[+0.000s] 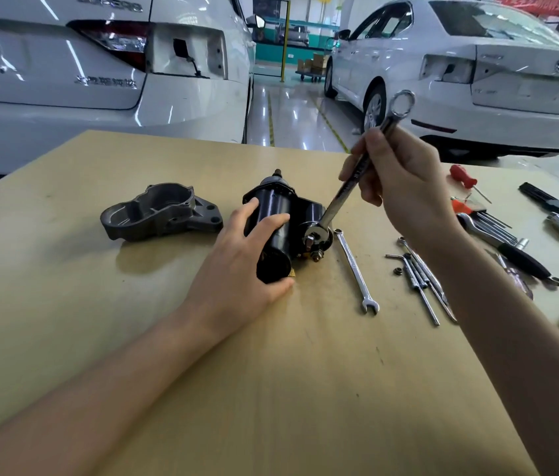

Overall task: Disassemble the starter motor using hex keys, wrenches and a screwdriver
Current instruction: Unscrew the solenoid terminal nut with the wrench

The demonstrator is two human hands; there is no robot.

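Starter motor (280, 231) lying on its side near the middle of wooden table (65, 286), black body. Left hand (240, 266) draped over the motor's near end, fingers curled round the casing, gripping it, thumb under the near end. Right hand (398, 187) raised just right of the motor, fingers wrapped tight on shank of combination wrench (357, 176); wrench slants down-left, lower end seated on a terminal nut at the motor's right side, ring end up in the air. Grey housing (161, 213) sits apart, left of motor. Small wrench (357, 269) lies just right of it. White car (65, 63) behind reads "SUPERB". Wrench stamping blurred, unreadable. Tools further right cut off by frame edge.
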